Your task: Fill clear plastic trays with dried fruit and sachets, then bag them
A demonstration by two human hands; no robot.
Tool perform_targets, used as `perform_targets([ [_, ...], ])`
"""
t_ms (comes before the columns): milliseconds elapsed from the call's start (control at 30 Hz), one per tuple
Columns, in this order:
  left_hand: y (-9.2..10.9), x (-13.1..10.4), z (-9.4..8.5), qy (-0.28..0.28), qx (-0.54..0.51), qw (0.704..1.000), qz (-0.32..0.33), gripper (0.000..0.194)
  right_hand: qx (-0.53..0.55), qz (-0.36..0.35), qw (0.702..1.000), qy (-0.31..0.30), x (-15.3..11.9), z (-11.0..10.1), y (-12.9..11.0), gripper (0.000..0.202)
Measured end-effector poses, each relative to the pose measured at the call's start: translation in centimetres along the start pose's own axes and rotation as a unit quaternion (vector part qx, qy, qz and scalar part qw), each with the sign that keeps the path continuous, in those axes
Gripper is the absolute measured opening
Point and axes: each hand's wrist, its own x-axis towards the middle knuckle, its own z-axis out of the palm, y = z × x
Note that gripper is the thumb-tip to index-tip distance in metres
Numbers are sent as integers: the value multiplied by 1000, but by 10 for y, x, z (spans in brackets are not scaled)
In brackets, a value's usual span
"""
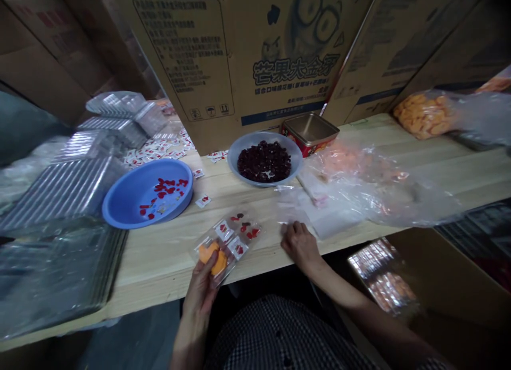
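My left hand (205, 282) grips a clear plastic tray (211, 237) by its near end, thumb on top. Orange sweets (213, 257) fill the tray's near end, two small printed sachets (238, 247) lie in the middle, and red and dark pieces (249, 231) sit at the far end. My right hand (300, 245) rests by the table's front edge, its fingers closed on the edge of a thin clear plastic bag (289, 202). White flat bags (335, 215) lie just right of that hand.
A blue bowl (115, 199) holds red pieces; a pale bowl (296, 165) holds dark red ones. Behind stand a tin (309, 129) and a large carton (203, 128). Clear trays (59, 194) are stacked left, near scattered sachets (157, 149). An open box (447, 285) with packs sits below right.
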Motion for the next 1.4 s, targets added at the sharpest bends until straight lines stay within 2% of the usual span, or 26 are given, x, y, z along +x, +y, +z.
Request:
perform_targets([
  [133, -1, 2, -1, -14, -3, 1000, -3, 34, -8, 13, 996, -88, 15, -10, 5, 29],
  [200, -3, 2, -2, -7, -9, 1000, -5, 35, -4, 24, 995, -101, 18, -15, 8, 26],
  [433, -8, -1, 1, -17, -23, 1000, -2, 30, -5, 54, 995, -80, 19, -15, -3, 29],
  [567, -6, -2, -1, -17, -22, 1000, 6, 31, 16, 68, 995, -74, 22, -17, 10, 27],
  [700, -8, -2, -7, -26, -16, 999, 11, 30, 57, 94, 992, -59, 12, -19, 21, 29],
  [900, -13, -7, -3, -25, -25, 999, -1, 31, 143, 48, 988, 17, -5, 4, 27, 22],
  [1000, -16, -8, 1, -28, -28, 999, -12, 35, 267, 77, 959, 53, 0, 22, 32, 16],
  [1067, -19, -8, 4, -34, -31, 999, -10, 38, 373, 109, 920, 58, 7, 30, 35, 25],
  [1200, -23, -9, 18, -53, -27, 998, -9, 39, 532, 88, 842, 1, 15, 30, 39, 45],
  [1267, -24, -9, 27, -56, -27, 998, -16, 36, 553, 63, 830, -32, 15, 26, 41, 50],
  [1400, -26, -10, 43, -65, -27, 997, -22, 30, 558, 31, 828, -42, 10, 20, 45, 49],
])
